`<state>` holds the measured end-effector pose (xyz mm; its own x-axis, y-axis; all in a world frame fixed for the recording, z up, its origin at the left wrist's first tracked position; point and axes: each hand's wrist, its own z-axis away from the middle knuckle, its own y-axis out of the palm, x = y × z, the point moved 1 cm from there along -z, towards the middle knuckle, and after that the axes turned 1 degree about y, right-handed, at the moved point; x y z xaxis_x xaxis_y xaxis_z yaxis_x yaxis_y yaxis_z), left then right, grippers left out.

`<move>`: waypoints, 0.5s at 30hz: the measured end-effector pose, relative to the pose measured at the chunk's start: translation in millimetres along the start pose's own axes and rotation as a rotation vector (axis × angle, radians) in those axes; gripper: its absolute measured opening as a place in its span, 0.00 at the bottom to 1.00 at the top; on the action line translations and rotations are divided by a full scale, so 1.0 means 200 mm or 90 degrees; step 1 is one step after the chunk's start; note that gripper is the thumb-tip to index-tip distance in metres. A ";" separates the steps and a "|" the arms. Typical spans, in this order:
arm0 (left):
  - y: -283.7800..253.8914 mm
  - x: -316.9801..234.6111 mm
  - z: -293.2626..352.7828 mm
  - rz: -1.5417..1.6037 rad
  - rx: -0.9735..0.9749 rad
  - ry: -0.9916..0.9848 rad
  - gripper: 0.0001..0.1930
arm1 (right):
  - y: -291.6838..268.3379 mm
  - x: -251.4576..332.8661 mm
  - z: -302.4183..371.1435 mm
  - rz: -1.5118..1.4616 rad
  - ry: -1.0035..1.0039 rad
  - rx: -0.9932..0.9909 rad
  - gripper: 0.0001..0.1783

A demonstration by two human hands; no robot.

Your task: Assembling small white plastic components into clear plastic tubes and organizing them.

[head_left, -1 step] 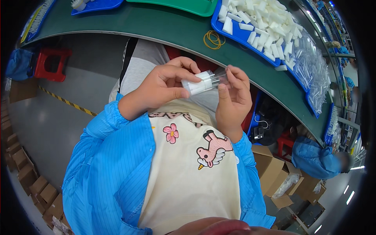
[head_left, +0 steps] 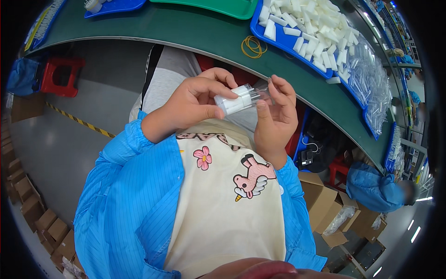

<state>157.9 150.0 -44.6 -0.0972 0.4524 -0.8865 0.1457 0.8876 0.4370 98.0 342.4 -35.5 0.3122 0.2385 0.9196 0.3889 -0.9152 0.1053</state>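
White pieces [head_left: 234, 104], apparently bundled, in fingers [head_left: 214, 87].

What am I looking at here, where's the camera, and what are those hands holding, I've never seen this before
No machine here: these are a person's bare left hand and right hand. A wide fisheye camera on the person's head looks down, bending straight edges. The left hand holds a clear cylinder with white contents; the right hand is at its other end, its grip hard to tell. On the green table lie yellow bands and blue trays heaped with white blocks and clear plastic pieces.
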 end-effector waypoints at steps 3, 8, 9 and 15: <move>0.00 0.02 0.00 -0.012 0.001 0.022 0.23 | 0.05 -0.01 0.01 -0.025 -0.026 0.020 0.21; -0.03 0.04 0.00 -0.017 0.037 0.070 0.22 | 0.09 -0.02 0.04 -0.064 -0.006 0.102 0.22; -0.03 0.04 0.01 -0.016 0.036 0.071 0.22 | 0.09 -0.03 0.05 -0.071 -0.002 0.113 0.23; -0.04 0.05 0.02 -0.006 0.031 0.076 0.21 | 0.11 -0.03 0.05 -0.106 0.024 0.122 0.23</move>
<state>159.6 147.2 -56.8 -0.2148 0.4531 -0.8652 0.1922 0.8882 0.4174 112.8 323.4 -41.8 0.1987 0.3649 0.9096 0.5907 -0.7852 0.1860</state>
